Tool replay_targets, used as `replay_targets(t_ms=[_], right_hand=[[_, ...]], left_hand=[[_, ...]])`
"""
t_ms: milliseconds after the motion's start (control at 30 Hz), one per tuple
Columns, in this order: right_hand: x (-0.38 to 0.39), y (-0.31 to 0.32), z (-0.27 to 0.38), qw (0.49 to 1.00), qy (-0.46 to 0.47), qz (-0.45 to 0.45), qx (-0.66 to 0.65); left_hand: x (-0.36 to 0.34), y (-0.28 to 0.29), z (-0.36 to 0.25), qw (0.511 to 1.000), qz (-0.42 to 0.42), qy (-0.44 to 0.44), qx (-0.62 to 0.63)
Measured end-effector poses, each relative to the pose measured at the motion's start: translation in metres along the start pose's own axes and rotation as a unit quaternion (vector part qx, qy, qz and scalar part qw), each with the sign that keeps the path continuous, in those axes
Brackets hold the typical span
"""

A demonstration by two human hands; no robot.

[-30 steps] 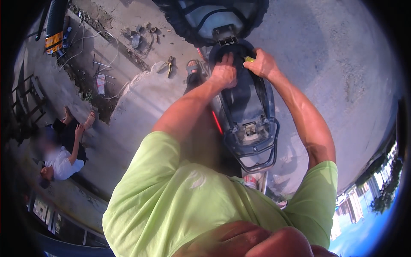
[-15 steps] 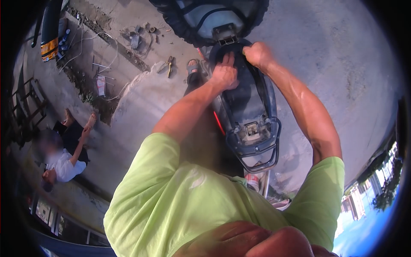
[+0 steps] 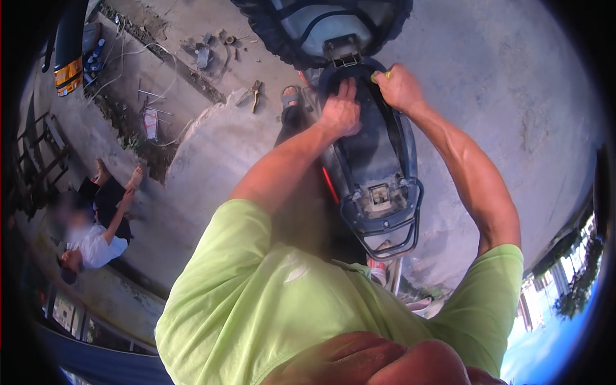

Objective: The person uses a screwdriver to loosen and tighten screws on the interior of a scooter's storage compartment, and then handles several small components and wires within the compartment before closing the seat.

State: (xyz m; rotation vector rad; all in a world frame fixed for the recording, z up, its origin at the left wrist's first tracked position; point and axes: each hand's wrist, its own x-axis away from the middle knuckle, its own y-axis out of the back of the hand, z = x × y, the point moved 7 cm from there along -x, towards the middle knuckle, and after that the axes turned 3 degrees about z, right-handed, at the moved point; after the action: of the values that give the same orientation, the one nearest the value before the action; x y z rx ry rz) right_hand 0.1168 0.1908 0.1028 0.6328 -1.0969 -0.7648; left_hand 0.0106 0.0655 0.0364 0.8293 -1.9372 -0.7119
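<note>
Seat underside [image 3: 391,16]: pale grey moulded plastic, smooth, slight sheen. Seat cover edge [image 3: 273,38]: black, puckered, vinyl-like, matt. Seat hinge [image 3: 345,48]: metal, dull and worn. Under-seat panel [image 3: 372,151]: dark plastic, mostly matt, dusty-looking. Rear rack [image 3: 386,224]: tubular metal with dark coating, semi-gloss. Trim strip [image 3: 330,185]: red, glossy, plastic by appearance. Yellow grip [image 3: 376,77]: looks like plastic; mostly covered, finish unclear. Pliers [image 3: 255,99]: dark metal, yellow plastic-like handle sleeves. Ground [image 3: 487,147]: grey concrete, matt, fairly smooth in the open part, rough and crumbled along the broken edge. T-shirt [image 3: 301,308]: light green cloth, matt, soft creases. Lens band [image 3: 68,76]: orange, glossy, translucent-looking plastic.
</note>
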Motion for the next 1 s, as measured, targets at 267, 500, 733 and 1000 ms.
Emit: replay_targets(t_ms=[267, 500, 733, 1000], right_hand=[[0.024, 0.009, 0.023, 0.983, 0.151, 0.022, 0.102], [0.016, -0.003, -0.010, 0.999, 0.040, -0.003, 0.006], [0.014, 0.007, 0.014, 0.986, 0.133, 0.064, 0.072], [0.003, 0.001, 0.006, 0.999, 0.002, 0.042, -0.004]], left_hand=[[-0.001, -0.007, 0.003, 1.000, -0.010, 0.005, -0.010], [0.000, -0.007, -0.002, 1.000, -0.024, 0.001, -0.011], [0.000, -0.007, 0.001, 0.998, -0.046, 0.001, -0.039], [0.002, -0.001, -0.004, 0.999, -0.033, -0.004, -0.019]])
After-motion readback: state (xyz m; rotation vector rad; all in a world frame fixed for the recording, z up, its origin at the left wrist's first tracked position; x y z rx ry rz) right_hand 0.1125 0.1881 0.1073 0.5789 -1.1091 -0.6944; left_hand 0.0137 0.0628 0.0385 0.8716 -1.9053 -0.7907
